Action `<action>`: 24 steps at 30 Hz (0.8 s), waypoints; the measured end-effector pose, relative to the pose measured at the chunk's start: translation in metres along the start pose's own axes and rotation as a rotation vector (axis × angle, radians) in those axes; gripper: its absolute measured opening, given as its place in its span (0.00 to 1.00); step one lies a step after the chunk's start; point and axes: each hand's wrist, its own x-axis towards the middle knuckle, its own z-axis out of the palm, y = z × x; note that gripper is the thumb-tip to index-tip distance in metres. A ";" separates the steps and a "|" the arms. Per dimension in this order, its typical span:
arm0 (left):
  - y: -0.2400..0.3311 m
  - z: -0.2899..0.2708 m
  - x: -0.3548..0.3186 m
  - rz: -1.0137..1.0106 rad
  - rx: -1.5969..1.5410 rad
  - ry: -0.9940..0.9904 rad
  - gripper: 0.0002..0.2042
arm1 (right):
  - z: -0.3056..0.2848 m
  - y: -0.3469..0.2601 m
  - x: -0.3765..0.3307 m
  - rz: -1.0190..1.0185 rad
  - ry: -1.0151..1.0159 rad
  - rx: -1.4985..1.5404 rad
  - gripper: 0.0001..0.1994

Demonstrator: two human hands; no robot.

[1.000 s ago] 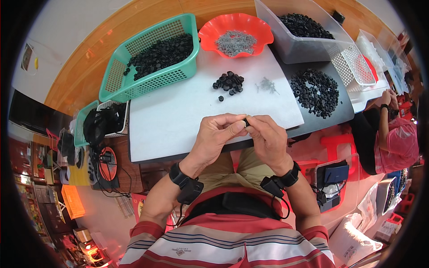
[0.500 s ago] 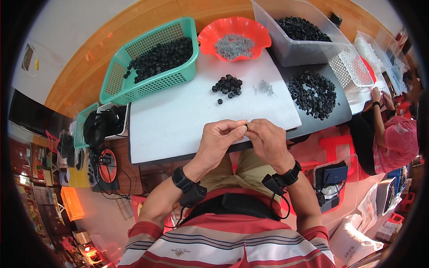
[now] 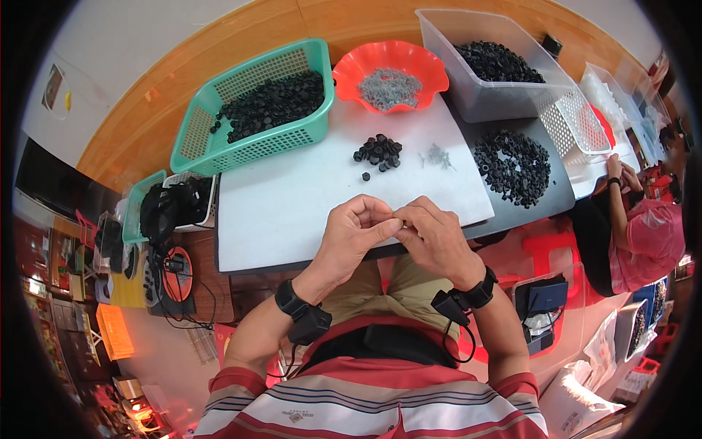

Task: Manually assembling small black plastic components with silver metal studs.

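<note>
Black piece [image 3: 402,223], mostly hidden at the fingertips.
Across the tabletop [image 3: 292,212], green basket [image 3: 256,152] and clear tub [image 3: 490,104] hold black parts [image 3: 499,62], red bowl [image 3: 351,69] grey pins [image 3: 390,89]; over the near edge, left hand [image 3: 355,233] and right hand [image 3: 439,240] meet, fingers clamped on the piece.

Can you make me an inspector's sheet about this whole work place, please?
Surface: white sheet on a dark tabletop.
Things: heap of black pieces, pale bits to its right; green basket, red bowl and clear bin behind.
Clutter: black bundle at left; scattered black parts at right.
Hands: left hand and right hand meet fingertip to fingertip at a small piece, mostly hidden.
Cables: tangled cables at left; black cord looping below the right hand.
Surroundings: person in pink at right, near a red stool.
</note>
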 end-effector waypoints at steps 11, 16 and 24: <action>0.109 -0.073 0.060 0.714 0.867 0.543 0.08 | -0.014 0.016 0.011 0.148 0.158 -0.043 0.08; 0.153 -0.134 0.088 0.600 1.210 0.690 0.09 | -0.017 0.014 0.019 0.206 0.095 -0.079 0.07; 0.062 -0.086 0.045 1.023 1.275 0.404 0.07 | -0.024 0.040 0.029 0.273 0.066 -0.284 0.06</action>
